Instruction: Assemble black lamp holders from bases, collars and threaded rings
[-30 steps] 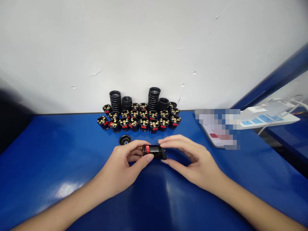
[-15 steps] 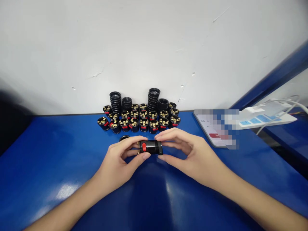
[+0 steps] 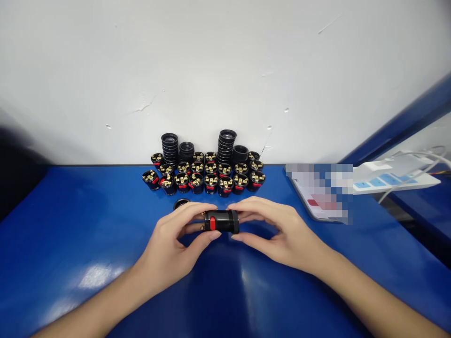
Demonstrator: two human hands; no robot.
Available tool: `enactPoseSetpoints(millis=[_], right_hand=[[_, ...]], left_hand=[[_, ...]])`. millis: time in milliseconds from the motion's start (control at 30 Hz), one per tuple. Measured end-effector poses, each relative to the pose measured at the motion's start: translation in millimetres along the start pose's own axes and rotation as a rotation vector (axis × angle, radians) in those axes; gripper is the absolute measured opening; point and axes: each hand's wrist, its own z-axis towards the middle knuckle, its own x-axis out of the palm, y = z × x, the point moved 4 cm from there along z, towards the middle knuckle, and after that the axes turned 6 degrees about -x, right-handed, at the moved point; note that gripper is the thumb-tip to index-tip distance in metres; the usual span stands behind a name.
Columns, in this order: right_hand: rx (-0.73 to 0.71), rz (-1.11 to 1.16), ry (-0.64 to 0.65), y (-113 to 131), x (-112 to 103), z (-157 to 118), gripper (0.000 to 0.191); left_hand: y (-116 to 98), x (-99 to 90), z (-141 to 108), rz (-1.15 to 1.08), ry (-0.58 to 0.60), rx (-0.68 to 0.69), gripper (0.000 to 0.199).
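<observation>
Head view shows one black socket part [image 3: 221,221] with a red tab held between both hands just above the blue tabletop [image 3: 70,225], its long axis lying left to right. Left hand [image 3: 172,241] pinches the red-tab end between thumb and fingers; right hand [image 3: 278,230] closes its fingertips on the other end, so each hand is equally near. Behind them, one loose black ring [image 3: 181,203] lies flat. Farther back, by the wall, stand roughly two dozen brass-topped sockets [image 3: 207,177] in rows, and four stacks of black rings [image 3: 225,145].
</observation>
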Motion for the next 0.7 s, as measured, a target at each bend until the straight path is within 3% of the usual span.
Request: enactPoseSetpoints(millis=[133, 267, 467, 700], right_hand=[[-0.201, -0.158, -0.059, 6.1, 2.7, -1.6, 0.042], [-0.274, -0.235, -0.108, 9.2, 4.5, -4.1, 0.042], [-0.246, -0.181, -0.119, 9.8, 6.6, -3.9, 0.046], [-0.132, 0.025, -0.122, 3.9, 9.7, -6.3, 0.049]], left_hand=[[0.1, -1.1, 0.2, -0.053, -0.032, -0.016, 0.033], [1.9, -0.1, -0.2, -0.122, -0.052, -0.084, 0.027], [3.9, 0.5, 2.1, -0.162, -0.041, -0.12, 0.027], [2.0, -2.1, 4.4, -0.133, -0.043, -0.067, 0.028]])
